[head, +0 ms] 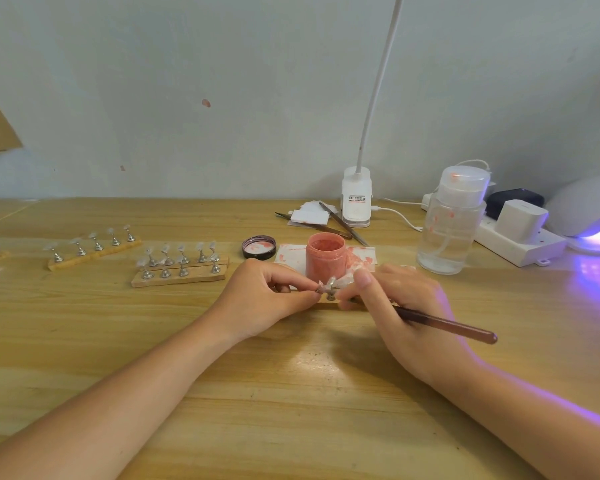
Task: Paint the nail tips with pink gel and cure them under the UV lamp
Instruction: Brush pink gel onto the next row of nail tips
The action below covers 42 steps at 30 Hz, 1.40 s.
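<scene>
Left hand [262, 296] fingertips pinch small metal nail-tip stand [328, 291] at table centre, just before pink gel jar [326, 256]. Right hand [400, 308] grips brush [444, 323]; long axis runs low, handle end pointing right and toward viewer, bristle end hidden behind fingers. UV lamp [589, 216] glows violet far right.

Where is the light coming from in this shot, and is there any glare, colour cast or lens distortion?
Head view: violet light spills from the white domed UV lamp at the right edge, tinting the wooden table beside it and the right hand; a bright glare patch sits on the table just near of both hands; the wide lens bows the table edge; the small clear nail tips look soft.
</scene>
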Each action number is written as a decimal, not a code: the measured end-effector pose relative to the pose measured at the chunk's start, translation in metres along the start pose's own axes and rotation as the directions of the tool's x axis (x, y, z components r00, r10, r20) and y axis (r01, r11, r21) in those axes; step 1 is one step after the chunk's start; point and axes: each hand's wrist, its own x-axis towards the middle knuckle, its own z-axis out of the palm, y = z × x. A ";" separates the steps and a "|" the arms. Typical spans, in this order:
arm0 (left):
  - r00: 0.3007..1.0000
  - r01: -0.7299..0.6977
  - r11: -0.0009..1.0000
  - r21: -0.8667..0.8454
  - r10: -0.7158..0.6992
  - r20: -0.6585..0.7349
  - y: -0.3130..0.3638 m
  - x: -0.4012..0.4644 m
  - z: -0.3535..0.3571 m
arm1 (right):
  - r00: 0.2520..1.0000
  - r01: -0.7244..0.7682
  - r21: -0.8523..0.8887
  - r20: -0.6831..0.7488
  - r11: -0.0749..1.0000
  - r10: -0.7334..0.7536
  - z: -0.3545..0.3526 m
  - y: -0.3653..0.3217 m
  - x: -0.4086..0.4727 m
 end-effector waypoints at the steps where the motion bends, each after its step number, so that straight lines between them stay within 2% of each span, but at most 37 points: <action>1: 1.000 0.001 1.000 -0.004 -0.001 0.000 0.000 0.000 0.000 | 1.000 0.000 0.027 -0.008 1.000 0.001 0.000 0.000 0.000; 4: 1.000 0.003 1.000 -0.014 -0.003 -0.003 0.000 0.000 0.000 | 0.998 0.033 0.046 -0.050 0.998 -0.031 -0.001 0.000 -0.001; 7: 1.000 -0.003 1.000 -0.011 0.003 -0.001 0.000 0.000 0.000 | 1.000 0.013 -0.023 -0.002 1.000 -0.013 0.000 0.000 0.000; 11: 1.000 0.004 1.000 -0.026 -0.004 -0.002 -0.001 0.000 0.000 | 1.000 0.005 0.064 -0.031 0.998 -0.003 -0.001 0.000 -0.001; 15: 1.000 -0.012 1.000 -0.005 0.012 0.010 -0.001 0.000 -0.001 | 1.000 0.014 -0.004 -0.017 1.000 -0.014 0.000 -0.001 0.001; 18: 1.000 -0.018 1.000 -0.017 0.018 0.012 0.000 0.000 -0.001 | 0.999 0.007 0.046 -0.033 0.999 -0.005 -0.001 -0.001 0.000; 22: 0.999 -0.035 0.999 0.003 0.035 0.028 0.000 0.000 -0.002 | 0.999 0.004 -0.037 -0.031 0.999 -0.006 0.000 0.000 0.000; 26: 0.999 -0.041 0.999 0.004 0.041 0.032 0.000 0.000 -0.002 | 0.999 -0.012 0.055 -0.039 0.998 0.014 -0.001 0.000 -0.001; 30: 0.998 -0.047 0.999 0.015 0.046 0.035 -0.001 0.001 -0.002 | 1.000 -0.014 -0.001 -0.026 1.000 0.014 -0.001 -0.001 0.001; 35: 0.998 -0.054 0.998 0.017 0.053 0.030 -0.001 0.002 -0.001 | 0.998 -0.017 0.055 -0.062 0.998 0.021 -0.002 -0.001 0.000; 38: 0.998 -0.051 0.998 0.022 0.051 0.029 -0.001 0.002 -0.001 | 0.999 -0.032 -0.003 -0.016 0.999 0.032 0.000 0.000 0.001; 42: 0.998 -0.051 0.999 0.016 0.050 0.032 0.000 0.001 -0.001 | 0.998 -0.033 0.062 -0.044 0.998 0.035 -0.001 0.001 0.000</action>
